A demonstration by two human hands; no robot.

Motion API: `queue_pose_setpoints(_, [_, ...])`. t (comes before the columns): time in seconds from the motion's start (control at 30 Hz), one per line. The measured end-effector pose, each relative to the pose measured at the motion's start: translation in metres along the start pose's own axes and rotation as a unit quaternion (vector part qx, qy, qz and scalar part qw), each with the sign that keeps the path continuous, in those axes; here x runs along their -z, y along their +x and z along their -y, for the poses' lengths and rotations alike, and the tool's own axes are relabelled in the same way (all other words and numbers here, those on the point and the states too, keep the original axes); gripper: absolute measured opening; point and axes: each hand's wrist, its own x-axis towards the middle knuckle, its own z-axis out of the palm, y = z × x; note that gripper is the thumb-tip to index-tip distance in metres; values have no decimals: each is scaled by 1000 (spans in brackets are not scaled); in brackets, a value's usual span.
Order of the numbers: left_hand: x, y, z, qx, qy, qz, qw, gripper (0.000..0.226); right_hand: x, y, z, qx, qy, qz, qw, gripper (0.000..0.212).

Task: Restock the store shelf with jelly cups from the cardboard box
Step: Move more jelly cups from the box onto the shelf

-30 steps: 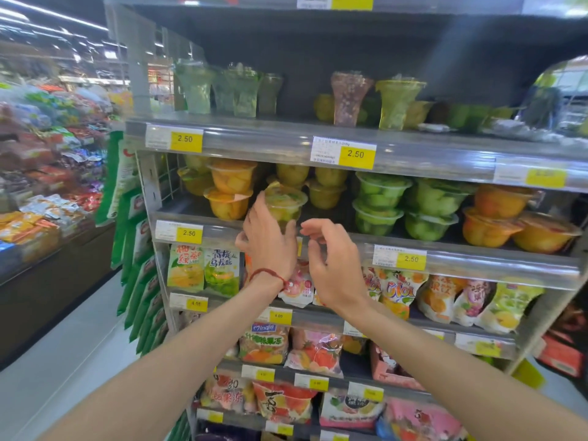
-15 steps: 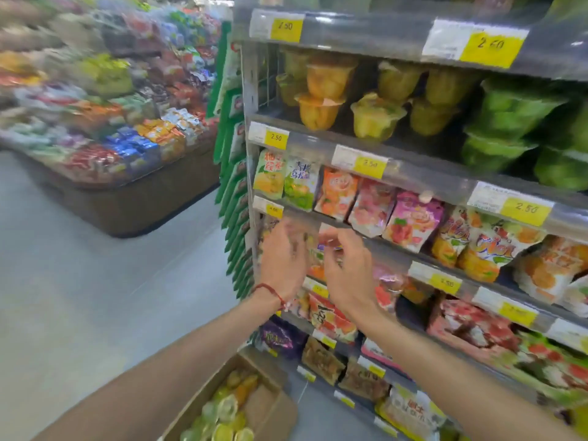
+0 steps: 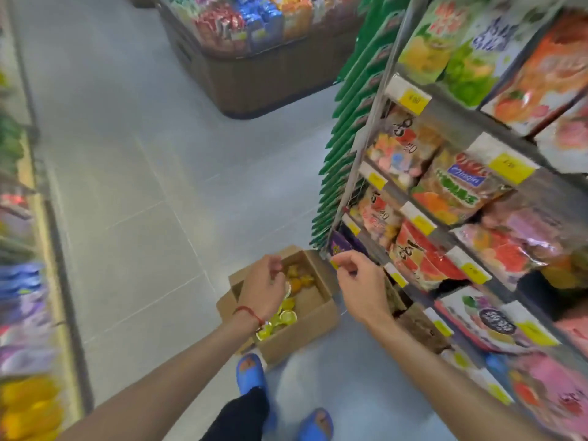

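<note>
On the floor at the foot of the shelf [image 3: 451,122] sits the cardboard box [image 3: 305,326], flaps open upward, long axis running from the near left toward the far right, far corner almost at the shelf's base. Box contents: jelly cups [image 3: 288,316] lying loosely along the left side; yellow-green ones nearer, orange ones at the far end. Lids face mostly up. Right part of the box bottom is bare cardboard.

Left hand [image 3: 264,288], red string at the wrist, hangs over the box's left side, fingers loosely curled downward, empty as far as visible; contact with a cup cannot be told because of blur. Right hand [image 3: 362,281] is over the gap between box and shelf, thumb and forefinger pinched together; whether they grasp anything cannot be told.

Shelf rises at right, tilted in view, tiers packed with bagged sweets [image 3: 458,192] behind yellow price tags [image 3: 510,167]. Open tiled floor [image 3: 143,192] extends left and ahead of the box, as far as a display bin [image 3: 261,68]. Blue shoes [image 3: 251,374] stand just near the box's near edge.
</note>
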Motion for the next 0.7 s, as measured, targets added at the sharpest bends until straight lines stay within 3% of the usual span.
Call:
queue_pose_setpoints(0.17, [-6, 28, 64, 88, -23, 5, 996, 26, -56, 16, -26, -61, -13, 30, 998, 30])
queue_pose_setpoints(0.4, [-13, 94, 141, 136, -13, 54, 989, 29, -134, 59, -68, -155, -25, 33, 987, 20])
queue_pose_setpoints(0.7, [-66, 164, 253, 227, -51, 104, 967, 21, -241, 118, -172, -253, -37, 113, 960, 20])
